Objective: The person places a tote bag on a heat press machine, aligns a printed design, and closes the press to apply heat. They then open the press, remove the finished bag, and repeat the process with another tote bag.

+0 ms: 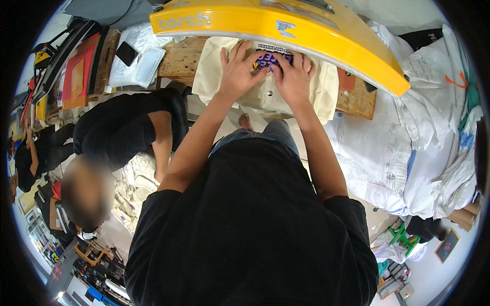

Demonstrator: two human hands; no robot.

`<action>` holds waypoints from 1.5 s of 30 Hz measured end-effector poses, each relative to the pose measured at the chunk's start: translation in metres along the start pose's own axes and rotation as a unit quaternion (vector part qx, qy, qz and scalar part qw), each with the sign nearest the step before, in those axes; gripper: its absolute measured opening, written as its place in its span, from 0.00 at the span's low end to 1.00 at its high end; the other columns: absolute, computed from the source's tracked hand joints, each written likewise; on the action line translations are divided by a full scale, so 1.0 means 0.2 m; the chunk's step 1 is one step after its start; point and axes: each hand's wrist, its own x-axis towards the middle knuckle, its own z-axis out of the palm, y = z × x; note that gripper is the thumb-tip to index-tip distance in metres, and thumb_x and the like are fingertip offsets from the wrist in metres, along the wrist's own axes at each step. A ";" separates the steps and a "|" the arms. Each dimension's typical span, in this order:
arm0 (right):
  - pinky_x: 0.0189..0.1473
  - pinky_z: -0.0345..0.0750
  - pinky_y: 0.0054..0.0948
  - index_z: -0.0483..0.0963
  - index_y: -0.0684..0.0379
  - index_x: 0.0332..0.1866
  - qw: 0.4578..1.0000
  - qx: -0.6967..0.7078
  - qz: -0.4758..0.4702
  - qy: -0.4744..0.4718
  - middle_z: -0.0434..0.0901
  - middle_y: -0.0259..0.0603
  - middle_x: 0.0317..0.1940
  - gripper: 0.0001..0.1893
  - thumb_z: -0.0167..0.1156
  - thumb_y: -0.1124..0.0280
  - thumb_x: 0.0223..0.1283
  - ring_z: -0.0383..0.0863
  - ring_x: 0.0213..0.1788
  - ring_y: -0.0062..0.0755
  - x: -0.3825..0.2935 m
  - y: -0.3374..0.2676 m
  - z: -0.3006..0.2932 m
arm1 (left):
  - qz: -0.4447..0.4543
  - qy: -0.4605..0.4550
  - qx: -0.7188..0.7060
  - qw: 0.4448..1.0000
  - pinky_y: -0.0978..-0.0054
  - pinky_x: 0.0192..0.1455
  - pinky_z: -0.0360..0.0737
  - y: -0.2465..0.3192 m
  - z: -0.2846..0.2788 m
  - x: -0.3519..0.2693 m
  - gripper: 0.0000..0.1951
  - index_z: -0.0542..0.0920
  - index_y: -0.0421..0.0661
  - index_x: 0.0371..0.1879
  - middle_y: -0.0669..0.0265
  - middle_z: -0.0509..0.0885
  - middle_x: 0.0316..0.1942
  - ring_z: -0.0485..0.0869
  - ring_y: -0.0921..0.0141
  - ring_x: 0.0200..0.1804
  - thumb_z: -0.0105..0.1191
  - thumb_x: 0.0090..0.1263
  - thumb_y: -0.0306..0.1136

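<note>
A cream fabric bag with a metal snap button lies spread in front of me, under the edge of a yellow machine housing. On it is a purple printed patch of lettering. My left hand rests on the fabric at the print's left side, fingers spread, thumb by the print's lower edge. Across from it, my right hand touches the print's right side with its thumb and index finger. Whether either hand pinches the fabric or only presses on it cannot be told.
A wooden bench runs behind the bag. Plastic-wrapped packs and a black phone-like object lie at left. A co-worker in black bends close on my left beside a heap of cream fabric. Large white sacks crowd the right.
</note>
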 end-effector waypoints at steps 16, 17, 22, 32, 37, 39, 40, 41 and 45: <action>0.71 0.65 0.50 0.82 0.49 0.60 0.995 0.061 0.049 0.053 0.70 0.50 0.66 0.20 0.67 0.61 0.62 0.66 0.71 0.55 -0.11 0.18 -0.05 | 0.046 -0.001 -0.034 0.998 0.48 0.73 0.53 -0.10 -0.06 0.02 0.19 0.84 0.60 0.57 0.64 0.77 0.66 0.71 0.63 0.68 0.62 0.67 0.44; 0.71 0.66 0.50 0.82 0.50 0.60 0.995 0.069 0.049 0.058 0.71 0.51 0.66 0.20 0.68 0.62 0.61 0.67 0.71 0.55 -0.11 0.19 -0.04 | 0.048 0.002 -0.035 0.998 0.49 0.74 0.53 -0.11 -0.06 0.02 0.19 0.84 0.60 0.57 0.64 0.77 0.66 0.71 0.63 0.68 0.62 0.67 0.44; 0.72 0.68 0.48 0.82 0.52 0.59 0.991 0.116 0.047 0.050 0.73 0.53 0.66 0.20 0.68 0.65 0.60 0.69 0.70 0.56 -0.11 0.22 -0.05 | 0.060 0.010 -0.048 0.997 0.54 0.73 0.54 -0.11 -0.06 0.01 0.20 0.83 0.58 0.60 0.60 0.78 0.64 0.71 0.61 0.68 0.62 0.69 0.43; 0.73 0.67 0.47 0.81 0.54 0.60 0.990 0.127 0.048 0.033 0.72 0.52 0.67 0.21 0.68 0.65 0.60 0.68 0.71 0.56 -0.11 0.24 -0.06 | 0.062 0.012 -0.064 0.996 0.56 0.73 0.54 -0.12 -0.05 0.01 0.20 0.83 0.58 0.60 0.58 0.76 0.65 0.70 0.60 0.67 0.62 0.68 0.42; 0.72 0.67 0.46 0.81 0.55 0.60 0.989 0.131 0.052 0.033 0.72 0.52 0.67 0.21 0.68 0.66 0.60 0.69 0.70 0.55 -0.11 0.23 -0.06 | 0.059 0.013 -0.071 0.996 0.56 0.73 0.53 -0.12 -0.05 0.01 0.20 0.83 0.57 0.59 0.59 0.76 0.66 0.70 0.61 0.68 0.62 0.68 0.43; 0.72 0.67 0.46 0.81 0.55 0.60 0.989 0.133 0.053 0.028 0.72 0.52 0.67 0.21 0.68 0.66 0.60 0.69 0.70 0.54 -0.11 0.23 -0.06 | 0.064 0.017 -0.068 0.996 0.57 0.73 0.54 -0.12 -0.05 0.01 0.20 0.83 0.57 0.59 0.58 0.77 0.64 0.70 0.61 0.67 0.62 0.68 0.42; 0.72 0.67 0.46 0.81 0.55 0.60 0.989 0.134 0.053 0.025 0.72 0.52 0.67 0.21 0.68 0.66 0.60 0.69 0.70 0.54 -0.10 0.24 -0.06 | 0.064 0.018 -0.066 0.996 0.57 0.73 0.54 -0.12 -0.05 0.01 0.20 0.83 0.57 0.59 0.58 0.77 0.64 0.70 0.61 0.67 0.62 0.68 0.42; 0.72 0.67 0.46 0.81 0.55 0.60 0.989 0.134 0.052 0.028 0.73 0.52 0.67 0.21 0.68 0.65 0.60 0.69 0.70 0.54 -0.11 0.24 -0.06 | 0.064 0.020 -0.065 0.996 0.57 0.73 0.54 -0.12 -0.05 0.01 0.20 0.83 0.57 0.59 0.58 0.77 0.64 0.70 0.61 0.67 0.62 0.69 0.42; 0.73 0.67 0.46 0.81 0.55 0.60 0.989 0.137 0.051 0.033 0.72 0.52 0.67 0.21 0.68 0.65 0.61 0.69 0.71 0.54 -0.11 0.24 -0.06 | 0.063 0.020 -0.071 0.995 0.57 0.73 0.54 -0.11 -0.05 0.01 0.20 0.83 0.56 0.59 0.58 0.77 0.64 0.70 0.61 0.67 0.62 0.69 0.41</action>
